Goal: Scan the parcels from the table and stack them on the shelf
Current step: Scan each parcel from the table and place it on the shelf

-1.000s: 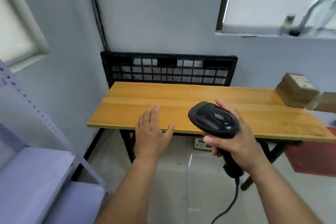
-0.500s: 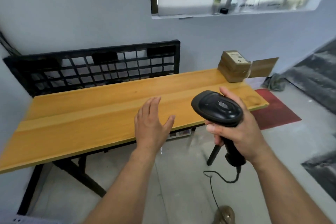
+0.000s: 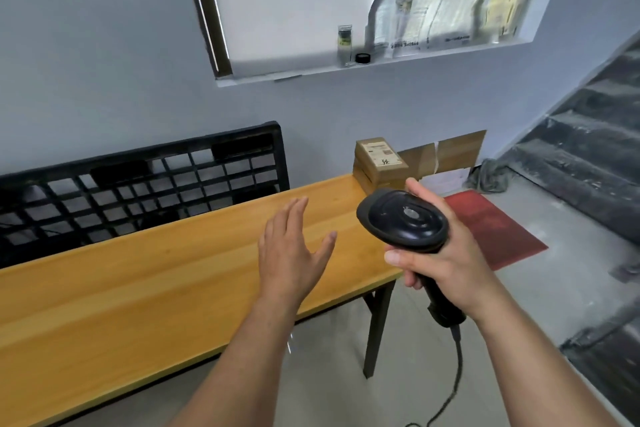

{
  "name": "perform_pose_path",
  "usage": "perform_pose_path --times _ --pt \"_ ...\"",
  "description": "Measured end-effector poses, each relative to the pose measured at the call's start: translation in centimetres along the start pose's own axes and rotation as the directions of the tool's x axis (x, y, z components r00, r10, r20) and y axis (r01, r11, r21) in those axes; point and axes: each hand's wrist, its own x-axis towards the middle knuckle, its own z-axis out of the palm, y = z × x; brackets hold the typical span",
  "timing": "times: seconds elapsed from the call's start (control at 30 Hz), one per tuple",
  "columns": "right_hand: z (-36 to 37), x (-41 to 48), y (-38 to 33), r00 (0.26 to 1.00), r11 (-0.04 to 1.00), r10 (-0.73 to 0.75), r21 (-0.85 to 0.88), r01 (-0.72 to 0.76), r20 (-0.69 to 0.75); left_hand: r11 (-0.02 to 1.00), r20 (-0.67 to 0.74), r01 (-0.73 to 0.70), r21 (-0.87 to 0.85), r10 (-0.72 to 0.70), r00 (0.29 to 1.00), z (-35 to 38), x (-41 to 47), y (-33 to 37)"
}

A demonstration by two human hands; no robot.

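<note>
The left hand (image 3: 294,250) hovers over the front edge of the wooden bench (image 3: 138,288), palm down, fingers straight and close together, thumb spread, holding nothing. The right hand (image 3: 446,260) grips the handle of a black barcode scanner (image 3: 403,220), fingers wrapped round the handle and thumb along its near side; the scanner head is raised above the bench's right end. Its cable (image 3: 457,367) hangs down towards the floor.

The parcels (image 3: 379,163) sit as a small stack of brown boxes at the far right corner of the bench, a printed label on the top one; it looks like two or three boxes, though the scanner hides the lower part. Neither hand touches them.

A black plastic pallet (image 3: 138,187) leans on the wall behind the bench's far edge. Flattened cardboard (image 3: 446,152) stands against the wall beyond the stack, and a red mat (image 3: 495,229) lies on the floor past the bench's right end.
</note>
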Motion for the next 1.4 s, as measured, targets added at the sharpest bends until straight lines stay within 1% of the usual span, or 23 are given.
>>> perform_pose_path --times 0.2,0.33,0.47,0.6,0.73,0.87,1.1,1.27,1.4 --pt "-7.4 4.4 1.8 1.000 0.997 0.015 -0.074 -0.016 -0.011 0.999 0.031 0.041 -0.025 -0.040 0.999 6.2 3.5 5.0" --pt "-10.5 7.4 3.3 0.999 0.998 -0.006 -0.065 0.003 -0.053 0.998 0.031 0.047 -0.036 -0.046 0.998 8.4 5.9 6.4" --pt "-12.3 10.6 4.6 0.998 0.998 0.018 -0.056 -0.022 -0.066 0.992 0.042 0.092 -0.082 -0.089 0.995 10.5 9.3 6.9" --pt "-13.8 14.7 5.9 0.996 0.998 0.037 -0.056 -0.042 -0.085 0.985 0.049 0.101 -0.140 -0.095 0.994 13.2 13.6 7.0" --pt "-15.0 19.6 6.5 0.994 0.994 0.051 -0.090 -0.060 -0.092 0.968 0.067 0.146 -0.202 -0.135 0.989 15.8 18.7 6.9" --pt "-15.5 25.0 7.5 0.994 0.991 0.059 -0.116 -0.069 -0.091 0.958 0.098 0.162 -0.238 -0.142 0.985 18.3 23.5 6.2" --pt "-15.7 31.6 11.0 0.986 0.980 0.142 -0.125 -0.152 -0.090 0.942 0.269 0.249 -0.224 -0.186 0.945 22.8 29.2 4.0" --pt "-15.7 34.5 14.2 0.976 0.971 0.210 -0.109 -0.215 -0.056 0.921 0.419 0.318 -0.226 -0.202 0.885 26.0 29.9 2.5" --pt "-15.5 36.1 16.5 0.964 0.962 0.264 -0.077 -0.264 -0.004 0.856 0.512 0.428 -0.289 -0.240 0.825 28.0 29.7 1.7"
